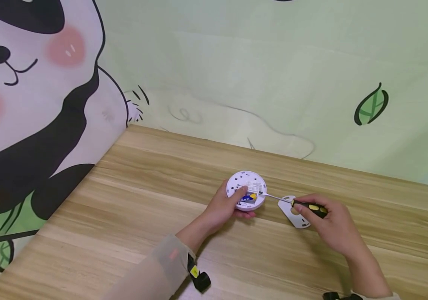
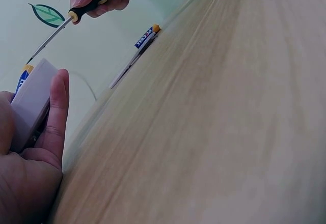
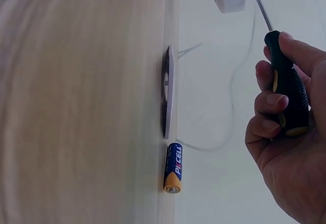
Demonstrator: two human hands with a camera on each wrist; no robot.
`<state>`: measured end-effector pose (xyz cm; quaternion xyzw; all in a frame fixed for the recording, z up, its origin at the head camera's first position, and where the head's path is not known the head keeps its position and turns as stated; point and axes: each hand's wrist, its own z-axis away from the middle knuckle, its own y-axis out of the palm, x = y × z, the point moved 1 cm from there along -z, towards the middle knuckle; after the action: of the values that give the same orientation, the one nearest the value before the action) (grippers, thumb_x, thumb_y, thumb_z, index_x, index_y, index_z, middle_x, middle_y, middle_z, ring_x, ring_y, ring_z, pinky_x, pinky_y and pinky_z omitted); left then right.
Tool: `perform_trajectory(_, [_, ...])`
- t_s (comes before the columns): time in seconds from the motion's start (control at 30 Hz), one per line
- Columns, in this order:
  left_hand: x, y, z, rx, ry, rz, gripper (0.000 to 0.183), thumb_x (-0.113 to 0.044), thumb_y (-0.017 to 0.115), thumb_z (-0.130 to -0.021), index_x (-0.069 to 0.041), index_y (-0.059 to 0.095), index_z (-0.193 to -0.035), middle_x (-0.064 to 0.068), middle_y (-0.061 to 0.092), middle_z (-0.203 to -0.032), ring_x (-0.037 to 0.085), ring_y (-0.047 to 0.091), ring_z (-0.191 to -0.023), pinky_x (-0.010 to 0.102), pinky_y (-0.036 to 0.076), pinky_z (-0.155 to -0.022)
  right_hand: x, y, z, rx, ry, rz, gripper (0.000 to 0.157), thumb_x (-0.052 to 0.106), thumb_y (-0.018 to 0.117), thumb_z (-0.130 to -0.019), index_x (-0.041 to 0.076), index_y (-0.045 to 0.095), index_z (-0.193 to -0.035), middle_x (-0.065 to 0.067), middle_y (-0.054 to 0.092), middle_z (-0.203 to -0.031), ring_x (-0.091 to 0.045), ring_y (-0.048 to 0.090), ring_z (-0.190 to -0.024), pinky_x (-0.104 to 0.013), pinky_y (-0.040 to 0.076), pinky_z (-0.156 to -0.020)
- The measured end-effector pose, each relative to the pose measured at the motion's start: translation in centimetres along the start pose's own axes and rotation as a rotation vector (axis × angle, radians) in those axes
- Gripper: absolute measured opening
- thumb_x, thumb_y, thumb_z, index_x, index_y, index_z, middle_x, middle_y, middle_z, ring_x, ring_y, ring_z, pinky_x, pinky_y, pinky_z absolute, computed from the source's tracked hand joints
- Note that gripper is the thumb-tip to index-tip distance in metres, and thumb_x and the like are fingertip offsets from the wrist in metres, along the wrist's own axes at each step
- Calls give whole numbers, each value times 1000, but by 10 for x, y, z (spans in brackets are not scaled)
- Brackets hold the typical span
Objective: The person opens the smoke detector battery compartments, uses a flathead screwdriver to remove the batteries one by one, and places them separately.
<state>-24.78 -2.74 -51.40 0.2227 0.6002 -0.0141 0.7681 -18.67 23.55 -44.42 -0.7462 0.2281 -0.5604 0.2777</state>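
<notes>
My left hand (image 1: pixel 222 205) grips a round white smoke detector (image 1: pixel 246 178), thumb across its open back and fingers beneath. A blue and yellow battery (image 1: pixel 250 197) sits in its compartment, partly covered by the thumb. My right hand (image 1: pixel 332 221) holds a black and yellow screwdriver (image 3: pixel 286 81) by the handle. In the head view its metal shaft points left, with the tip at the compartment's right end; whether it touches the battery I cannot tell. Below the screwdriver, a white mounting plate (image 1: pixel 290 212) lies on the table, partly hidden by my right hand.
Another blue and orange battery (image 3: pixel 173 168) lies on the table beside the mounting plate, hidden in the head view. The wooden table (image 1: pixel 154 175) meets a pale green printed wall (image 1: pixel 236 83) at the back and a panda picture (image 1: pixel 82 112) at the left.
</notes>
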Motion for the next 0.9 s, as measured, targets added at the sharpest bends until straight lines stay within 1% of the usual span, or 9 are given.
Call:
perform_trajectory(0.2, [-1, 1, 1, -4, -1, 2, 55, -26, 55, -108, -11, 29, -154, 27, 74, -105, 28, 76, -67, 42, 69, -71, -1, -1, 0, -17, 12, 10, 14, 25, 74, -98, 20, 77, -110, 2, 77, -104, -2, 65, -87, -15, 56, -67])
perform_trajectory(0.43, [-2, 1, 2, -7, -7, -6, 54, -25, 54, -109, -11, 28, -154, 27, 74, -106, 27, 76, -67, 42, 69, -71, 1, -3, 2, -35, 43, 1, 22, 23, 79, -94, 16, 76, -114, -6, 76, -107, -3, 66, -88, -14, 58, -67])
perform_trajectory(0.6, [-2, 1, 1, -10, -10, -12, 54, -26, 55, -108, -11, 29, -154, 26, 75, -105, 27, 76, -67, 43, 69, -72, 0, -5, 1, -64, 87, 30, 25, 26, 77, -95, 14, 72, -116, -7, 74, -106, -2, 63, -88, -12, 55, -68])
perform_trajectory(0.77, [-1, 0, 1, -11, -14, -19, 55, -27, 55, -108, -11, 29, -154, 26, 75, -105, 28, 77, -68, 43, 69, -72, -5, -9, 0, -94, 131, 69, 26, 32, 72, -99, 12, 70, -116, -9, 72, -110, -5, 62, -89, -11, 54, -67])
perform_trajectory(0.9, [0, 0, 0, -10, -19, -18, 55, -27, 55, -108, -11, 29, -154, 26, 75, -104, 28, 77, -68, 43, 69, -72, -8, -13, -1, -133, 161, 113, 27, 35, 73, -98, 13, 72, -113, -11, 75, -111, 0, 60, -91, -8, 50, -70])
